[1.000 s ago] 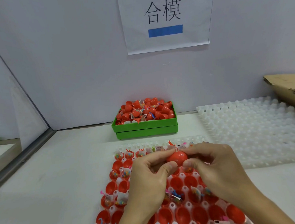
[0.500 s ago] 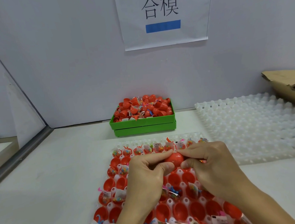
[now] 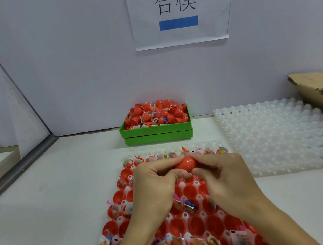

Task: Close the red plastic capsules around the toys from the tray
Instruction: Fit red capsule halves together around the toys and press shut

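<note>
A red capsule (image 3: 185, 164) sits between both hands, above the far part of the tray (image 3: 180, 186); the left hand (image 3: 154, 185) pinches its left side with forefinger above and thumb below; the right hand (image 3: 226, 178) pinches its right side the same way, thumb tip just under the capsule; only the top and middle of the capsule show, the rest is hidden by the fingertips; whether its halves are fully joined cannot be told.

The tray lies under the hands on the white table (image 3: 58, 191); its pockets hold open red halves (image 3: 177, 228), some with small bagged toys (image 3: 179, 205) in them; a row of toys runs along the far edge, just beyond the knuckles; both wrists cover much of the tray's middle.

Behind the tray, by the wall, a green bin (image 3: 157, 131) is heaped with red capsules and toys; to the right lies a white empty tray (image 3: 279, 134), with a cardboard box (image 3: 311, 90) at its far corner; a paper sign (image 3: 178, 18) with a blue bar hangs on the wall.
</note>
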`<state>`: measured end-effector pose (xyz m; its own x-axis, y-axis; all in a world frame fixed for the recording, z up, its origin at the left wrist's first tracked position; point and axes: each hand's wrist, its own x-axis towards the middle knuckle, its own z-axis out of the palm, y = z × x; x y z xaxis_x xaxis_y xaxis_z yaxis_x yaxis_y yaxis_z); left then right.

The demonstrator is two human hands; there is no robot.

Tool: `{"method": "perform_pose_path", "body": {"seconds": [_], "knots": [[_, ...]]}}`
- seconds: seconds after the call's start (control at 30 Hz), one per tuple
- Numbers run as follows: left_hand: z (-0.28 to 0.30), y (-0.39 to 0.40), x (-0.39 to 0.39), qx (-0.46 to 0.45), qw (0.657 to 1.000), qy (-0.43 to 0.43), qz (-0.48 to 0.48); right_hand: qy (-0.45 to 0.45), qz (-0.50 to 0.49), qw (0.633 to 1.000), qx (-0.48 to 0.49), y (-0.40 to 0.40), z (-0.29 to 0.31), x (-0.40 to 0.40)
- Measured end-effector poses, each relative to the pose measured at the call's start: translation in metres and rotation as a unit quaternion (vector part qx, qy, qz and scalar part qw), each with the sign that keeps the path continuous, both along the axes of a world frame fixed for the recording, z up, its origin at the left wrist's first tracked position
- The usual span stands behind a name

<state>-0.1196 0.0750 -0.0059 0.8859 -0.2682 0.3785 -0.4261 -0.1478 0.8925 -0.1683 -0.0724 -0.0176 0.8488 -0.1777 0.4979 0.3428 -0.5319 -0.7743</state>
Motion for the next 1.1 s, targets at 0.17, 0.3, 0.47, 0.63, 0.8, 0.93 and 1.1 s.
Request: {"method": "perform_pose_path", "body": {"seconds": [0.17, 0.3, 0.47, 0.63, 0.8, 0.93, 1.1], "knots": [[0.0, -0.001, -0.003, 0.04, 0.991, -0.127, 0.022, 0.077, 0.036, 0.98, 0.179, 0.009, 0.001, 0.001], [-0.001, -0.003, -0.003, 0.071, 0.979, -0.192, 0.009, 0.085, 0.024, 0.964, 0.25, 0.007, 0.001, 0.004], [0.002, 0.002, 0.001, -0.029, 0.997, -0.004, -0.07, 0.069, 0.098, 0.927, 0.356, 0.007, 0.0, 0.006], [0.0, -0.002, -0.001, -0.158, 0.949, 0.22, -0.164, 0.054, 0.154, 0.906, 0.391, 0.012, -0.002, 0.006], [-0.004, -0.007, -0.004, -0.195, 0.95, 0.201, -0.14, 0.029, 0.134, 0.918, 0.371, 0.014, -0.006, 0.008], [-0.006, -0.009, -0.004, -0.19, 0.959, 0.176, -0.118, 0.027, 0.148, 0.911, 0.383, 0.016, -0.009, 0.009], [-0.006, -0.009, -0.003, -0.201, 0.955, 0.185, -0.112, 0.037, 0.149, 0.911, 0.384, 0.017, -0.008, 0.01]]}}
